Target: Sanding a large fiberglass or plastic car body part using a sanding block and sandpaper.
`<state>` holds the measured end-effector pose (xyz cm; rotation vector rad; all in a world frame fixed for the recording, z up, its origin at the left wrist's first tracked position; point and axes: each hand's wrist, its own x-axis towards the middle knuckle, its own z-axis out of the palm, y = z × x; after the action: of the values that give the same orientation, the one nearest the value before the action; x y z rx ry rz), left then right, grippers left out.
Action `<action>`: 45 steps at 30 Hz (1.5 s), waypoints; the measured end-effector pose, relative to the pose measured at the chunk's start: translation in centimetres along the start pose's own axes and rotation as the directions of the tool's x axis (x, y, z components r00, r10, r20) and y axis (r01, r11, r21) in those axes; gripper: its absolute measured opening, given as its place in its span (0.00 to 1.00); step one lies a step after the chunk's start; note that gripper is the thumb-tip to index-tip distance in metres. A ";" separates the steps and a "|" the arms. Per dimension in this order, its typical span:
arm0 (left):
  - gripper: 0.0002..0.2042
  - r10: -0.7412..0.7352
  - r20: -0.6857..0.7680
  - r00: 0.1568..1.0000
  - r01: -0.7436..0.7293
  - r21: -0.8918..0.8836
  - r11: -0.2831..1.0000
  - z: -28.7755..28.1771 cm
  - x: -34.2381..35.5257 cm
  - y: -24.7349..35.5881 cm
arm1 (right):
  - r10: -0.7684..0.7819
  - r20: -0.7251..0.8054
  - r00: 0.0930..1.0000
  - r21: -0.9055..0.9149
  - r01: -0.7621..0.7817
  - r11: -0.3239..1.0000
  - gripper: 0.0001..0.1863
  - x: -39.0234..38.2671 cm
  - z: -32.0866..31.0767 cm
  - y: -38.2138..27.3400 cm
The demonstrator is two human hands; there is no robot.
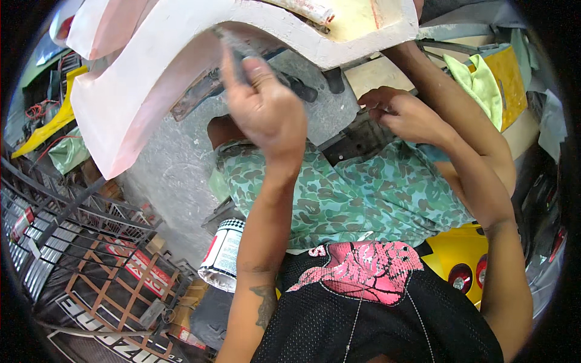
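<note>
My left hand (266, 109) is raised under the curved inner edge of a large white and pinkish moulded panel (130, 91), which looks like vehicle bodywork. The hand is closed round a thin, greyish flat tool (240, 48), blurred by motion, whose kind I cannot make out. Its tip lies at or very near the panel's edge. My right hand (411, 115) hangs lower and to the right, apart from the panel. Its fingers are curled together, and what they hold, if anything, does not show.
A white can (223, 257) stands beside my left forearm. Metal racks (103, 212) line the left. A whitish tube (305, 9) lies on the panel's yellowish part. At the right are a lime cloth (478, 88) and a yellow piece with red round lamps (460, 278). Grey floor (163, 169) shows below.
</note>
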<state>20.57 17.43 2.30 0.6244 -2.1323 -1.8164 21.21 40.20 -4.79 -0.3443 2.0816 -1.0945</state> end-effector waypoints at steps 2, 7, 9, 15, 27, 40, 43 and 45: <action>0.22 0.152 0.018 0.988 -0.153 0.193 0.969 1.0 -1.2 -2.2 | 0.013 0.023 1.000 -0.004 -0.013 1.000 0.21 0.0 0.0 0.3; 0.24 0.206 0.353 0.912 -0.224 0.010 0.975 -0.7 -8.7 -1.8 | 0.053 0.030 0.998 0.052 -0.054 0.997 0.24 -0.1 -0.7 -0.6; 0.22 0.078 0.365 0.928 -0.043 -0.102 0.994 -2.0 -10.8 -2.6 | 0.011 0.120 0.993 0.253 -0.041 0.967 0.29 -0.3 -0.8 -0.8; 0.17 -0.164 0.394 0.904 0.365 -0.512 0.778 -2.6 -8.1 -3.8 | -0.129 0.350 0.928 0.730 -0.184 0.658 0.43 -0.7 -1.1 -2.9; 0.44 0.303 0.237 0.923 -0.287 -0.100 0.953 2.8 -0.6 -6.6 | 0.403 0.125 0.907 0.286 -0.422 0.861 0.23 -2.7 -4.3 -2.9; 0.44 0.206 0.387 0.899 -0.153 -0.164 0.975 3.3 -4.3 -11.1 | 0.567 -0.106 0.817 0.652 -0.374 0.660 0.25 -3.6 -2.8 -1.0; 0.45 0.239 0.389 0.890 -0.170 -0.205 0.964 3.2 -4.3 -10.7 | 0.553 -0.063 0.831 0.664 -0.379 0.645 0.26 -3.6 -2.1 0.4; 0.46 0.266 0.398 0.878 -0.197 -0.207 0.958 3.0 -4.6 -11.0 | 0.541 -0.026 0.841 0.674 -0.384 0.631 0.27 -3.4 -1.8 0.3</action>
<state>24.84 20.92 -8.69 -0.0803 -2.1612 -2.0979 22.27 43.26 -2.76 0.6736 1.6661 -1.4704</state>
